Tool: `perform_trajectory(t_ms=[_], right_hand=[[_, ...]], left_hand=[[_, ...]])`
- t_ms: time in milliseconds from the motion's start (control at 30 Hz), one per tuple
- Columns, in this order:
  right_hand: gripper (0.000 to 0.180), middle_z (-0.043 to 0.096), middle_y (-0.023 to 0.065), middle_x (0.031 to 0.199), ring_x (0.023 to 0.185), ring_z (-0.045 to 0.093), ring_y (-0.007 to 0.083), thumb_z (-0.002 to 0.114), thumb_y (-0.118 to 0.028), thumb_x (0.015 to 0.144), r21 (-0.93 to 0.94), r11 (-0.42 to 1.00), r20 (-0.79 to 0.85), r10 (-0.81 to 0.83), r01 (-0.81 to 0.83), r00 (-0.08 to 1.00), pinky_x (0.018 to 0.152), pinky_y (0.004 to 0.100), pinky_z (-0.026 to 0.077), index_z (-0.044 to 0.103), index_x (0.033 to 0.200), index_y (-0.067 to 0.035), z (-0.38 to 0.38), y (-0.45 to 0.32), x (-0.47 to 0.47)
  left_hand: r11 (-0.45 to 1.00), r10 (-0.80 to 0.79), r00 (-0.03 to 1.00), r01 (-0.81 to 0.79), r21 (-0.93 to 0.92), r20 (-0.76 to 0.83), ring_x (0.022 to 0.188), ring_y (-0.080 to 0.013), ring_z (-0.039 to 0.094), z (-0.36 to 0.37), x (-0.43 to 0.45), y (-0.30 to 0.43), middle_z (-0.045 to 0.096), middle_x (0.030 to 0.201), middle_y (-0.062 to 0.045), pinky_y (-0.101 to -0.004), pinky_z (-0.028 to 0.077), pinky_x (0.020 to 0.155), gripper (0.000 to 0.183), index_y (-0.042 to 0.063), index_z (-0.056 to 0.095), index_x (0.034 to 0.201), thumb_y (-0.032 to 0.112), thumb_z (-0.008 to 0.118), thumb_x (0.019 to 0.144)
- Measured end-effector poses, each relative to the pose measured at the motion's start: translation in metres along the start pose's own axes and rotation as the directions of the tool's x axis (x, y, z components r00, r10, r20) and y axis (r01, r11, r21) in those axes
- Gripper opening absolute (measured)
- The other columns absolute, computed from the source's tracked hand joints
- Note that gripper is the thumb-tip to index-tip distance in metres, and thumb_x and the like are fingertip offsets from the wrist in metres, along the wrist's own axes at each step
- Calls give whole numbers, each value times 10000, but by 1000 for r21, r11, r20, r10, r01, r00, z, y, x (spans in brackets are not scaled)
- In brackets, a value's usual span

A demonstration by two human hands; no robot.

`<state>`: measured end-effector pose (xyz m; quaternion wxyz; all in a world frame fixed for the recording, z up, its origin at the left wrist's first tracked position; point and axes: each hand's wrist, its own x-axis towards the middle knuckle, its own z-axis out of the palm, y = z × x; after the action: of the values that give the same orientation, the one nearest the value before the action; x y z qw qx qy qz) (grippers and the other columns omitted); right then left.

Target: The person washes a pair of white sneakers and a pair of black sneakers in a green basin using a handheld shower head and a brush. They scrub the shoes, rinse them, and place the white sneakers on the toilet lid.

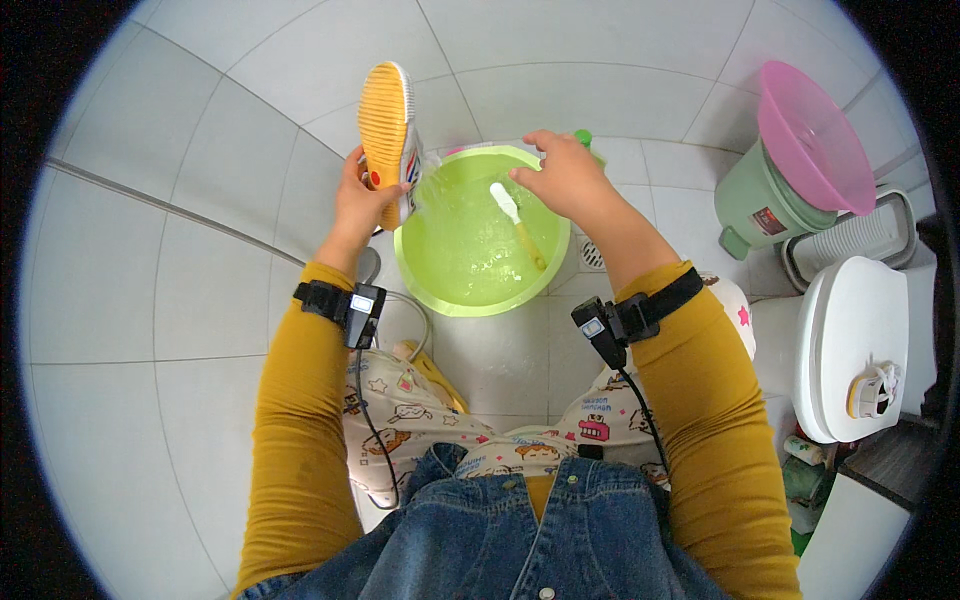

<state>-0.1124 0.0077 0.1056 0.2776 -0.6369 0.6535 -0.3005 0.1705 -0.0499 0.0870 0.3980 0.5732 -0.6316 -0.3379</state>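
My left hand (361,201) grips a shoe (386,127) by its heel end, beside the left rim of a light green plastic basin (407,262). The shoe stands toe up, its ribbed yellow sole facing me. Splashing water blurs the space between its white upper and the basin. My right hand (571,178) hovers over the basin's upper right rim, holding nothing, with thumb and fingers spread. Inside the basin is water, with a scrub brush (517,225) that has white bristles and a yellow-green handle.
A floor drain (591,253) lies right of the basin. A pink basin (814,142) rests on a green lidded bucket (757,199). Further right, a laced shoe (874,394) sits on a white toilet lid (847,337). A grey hose (420,315) runs along the floor near my feet.
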Motion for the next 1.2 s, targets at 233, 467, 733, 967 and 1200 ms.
perform_trajectory(t_ms=[233,467,733,967,1200], right_hand=[[837,481,165,1299,1083,562,263,707,-373,792,515,792,294,194,-327,936,873,421,475,255,1442,-100,8,-12,4],[1034,317,163,1396,1159,468,335,788,-402,701,762,381,379,391,-523,838,898,537,440,138,1445,-95,15,-17,4],[988,402,155,1299,1181,456,308,834,-270,608,787,511,78,474,-346,877,879,485,484,264,1390,-73,13,-11,12],[1052,458,192,1254,1152,477,368,824,-221,523,-109,949,-176,-311,295,934,980,420,428,282,1423,-156,6,-10,15],[997,419,137,1343,1224,455,316,802,-104,591,152,943,35,-306,298,951,897,420,505,273,1434,-172,3,-15,5]], left_hand=[[853,316,949,-283,439,-2,965,-278,616,37,-17,19,603,1110,-165,-342,505,840,800,25,400,1320,28,802,628],[373,607,795,-306,876,19,1074,-197,522,97,-59,45,563,1157,-10,-534,287,980,634,200,477,1327,97,662,730],[604,581,813,-465,647,41,1083,-260,513,116,-86,41,541,1159,-93,-510,283,997,649,161,498,1299,118,719,691],[827,-258,938,338,-449,232,1060,-184,507,92,-64,-11,589,1161,-29,-499,313,960,416,145,594,1173,462,489,926],[560,-404,709,691,-457,578,1146,-192,424,85,-70,-15,586,1145,-32,-561,159,1044,632,129,627,1133,638,327,910]])
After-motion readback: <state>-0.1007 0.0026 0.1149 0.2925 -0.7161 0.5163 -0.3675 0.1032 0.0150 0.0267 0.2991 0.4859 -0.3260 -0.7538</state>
